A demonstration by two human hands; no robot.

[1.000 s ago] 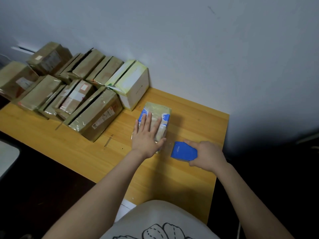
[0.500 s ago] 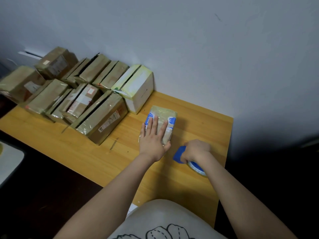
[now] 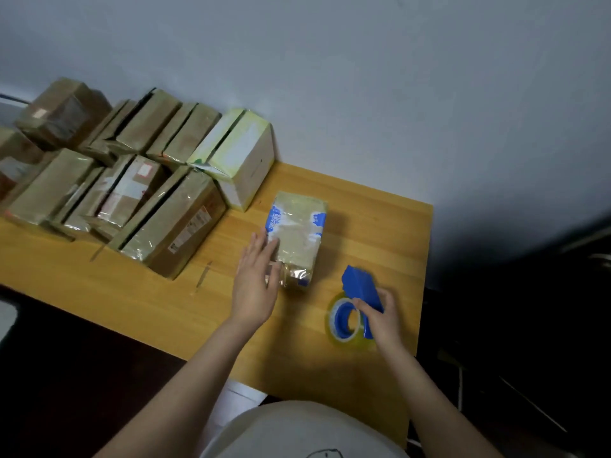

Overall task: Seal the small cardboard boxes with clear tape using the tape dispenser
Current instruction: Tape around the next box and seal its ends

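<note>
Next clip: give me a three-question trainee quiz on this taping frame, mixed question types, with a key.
1. True or false: the right hand holds the blue tape dispenser.
2. The left hand rests against: A) the white box B) the small blue-printed box C) the tape roll.
3. Fill in: the small box lies on the ____ table.

Key: 1 true; 2 B; 3 wooden.
</note>
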